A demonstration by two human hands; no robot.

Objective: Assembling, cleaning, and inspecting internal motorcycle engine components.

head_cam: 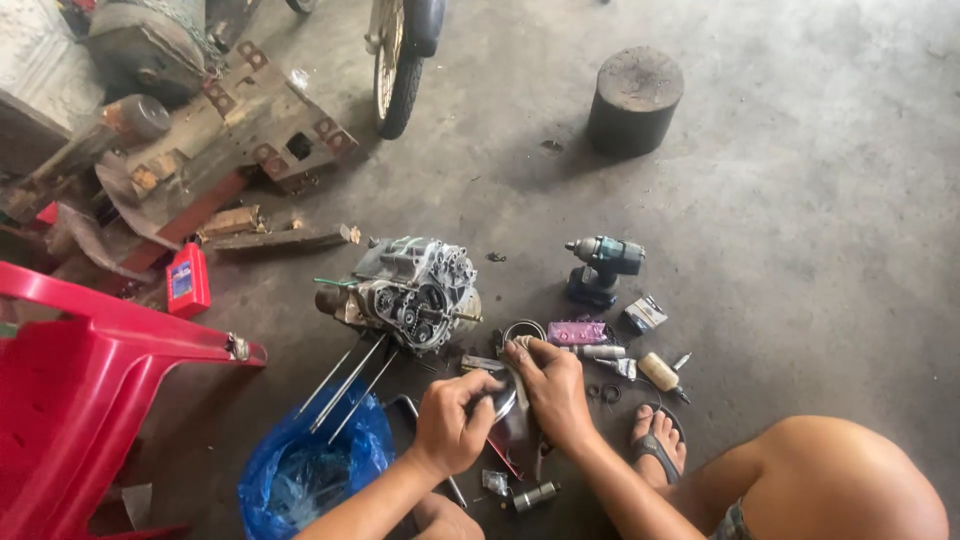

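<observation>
a crumpled blue plastic bag [305, 470] lies open on the grey concrete floor [800, 250], its contents too blurred to tell, with thin metal rods [345, 385] resting across its rim. just right of it, the left hand [455, 420] and right hand [550, 390] have their fingers closed around a small curved shiny metal part [503, 402], held low over the floor in front of the greasy, gear-studded engine block [412, 292]. a stubby dark cylinder [634, 100] stands well apart.

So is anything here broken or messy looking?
Yes. The engine sits on the bare floor with its side cover off, gears showing and long studs sticking out. Small parts lie scattered around both hands, left hand and right hand, which hold a shiny metal part.
</observation>
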